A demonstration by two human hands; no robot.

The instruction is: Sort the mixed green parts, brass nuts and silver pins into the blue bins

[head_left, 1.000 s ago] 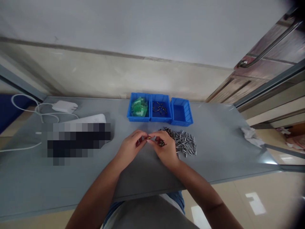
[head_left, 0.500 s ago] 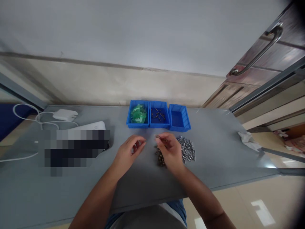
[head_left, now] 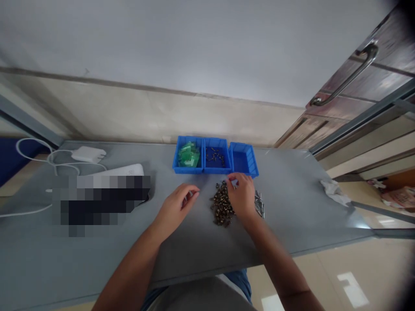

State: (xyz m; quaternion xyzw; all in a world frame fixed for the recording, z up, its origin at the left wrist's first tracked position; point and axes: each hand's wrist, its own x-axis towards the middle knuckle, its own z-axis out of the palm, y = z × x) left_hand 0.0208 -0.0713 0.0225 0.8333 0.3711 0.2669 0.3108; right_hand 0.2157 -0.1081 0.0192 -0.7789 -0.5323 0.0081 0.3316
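My left hand (head_left: 177, 209) rests on the grey metal table (head_left: 288, 203), its fingers loosely curled, and whatever it may hold is hidden. My right hand (head_left: 242, 196) sits at the far right edge of a heap of small brass fasteners (head_left: 221, 205), with its fingers extended toward the blue bins. Silver rivets (head_left: 260, 204) lie mostly hidden behind that hand. Three joined blue plastic bins stand just beyond: green pieces fill the left bin (head_left: 177, 157), dark small parts lie in the middle bin (head_left: 215, 156), and the right bin (head_left: 243, 160) is nearest my right fingertips.
A white power adapter (head_left: 88, 154) with a looped cable and a flat white object (head_left: 121, 170) lie at the table's left, beside a pixelated patch (head_left: 100, 205). A crumpled white cloth (head_left: 335, 192) sits at the right edge. A door with a metal handle (head_left: 343, 73) stands beyond.
My right hand has moved up and rightward, past the brass heap, and now covers most of the silver rivets. The brass heap shows more fully. My left hand has barely moved.
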